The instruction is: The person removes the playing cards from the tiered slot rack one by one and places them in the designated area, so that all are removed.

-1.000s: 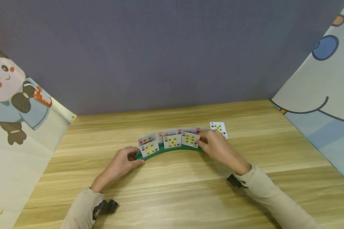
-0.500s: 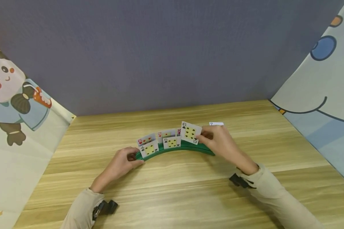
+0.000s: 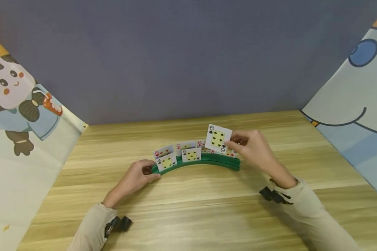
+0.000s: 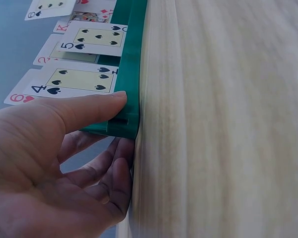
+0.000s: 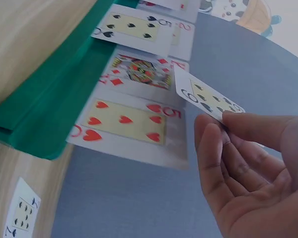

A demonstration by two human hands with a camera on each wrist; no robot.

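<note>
With my right hand (image 3: 251,146) I pinch the six of spades (image 3: 217,137) by its right edge, thumb on the face and fingers behind. I hold the card in the air above the right half of the green curved card holder (image 3: 223,161), its face towards me and its top leaning left; it stands apart from the holder's groove. My left hand (image 3: 138,172) grips the holder's left end, thumb along the near side and fingers curled at the end.

The holder bows away from me on the wood-grain table (image 3: 182,205), and its cards stand in two rows. In the near row are the four of spades (image 3: 166,161) at the far left and, to its right, the five of spades (image 3: 191,154). In the row behind, from left to right, come the six of hearts (image 3: 164,152), a red two (image 3: 185,144), the king of diamonds (image 5: 141,74) and the five of hearts (image 5: 129,129). The right wrist view also shows a loose spade card (image 5: 24,210) lying on the table past the holder's right end.

A dark grey wall (image 3: 182,62) rises at the far side, with a cartoon panel (image 3: 15,90) on the left and another on the right. Each of my pale sleeves has a small black camera at the cuff.
</note>
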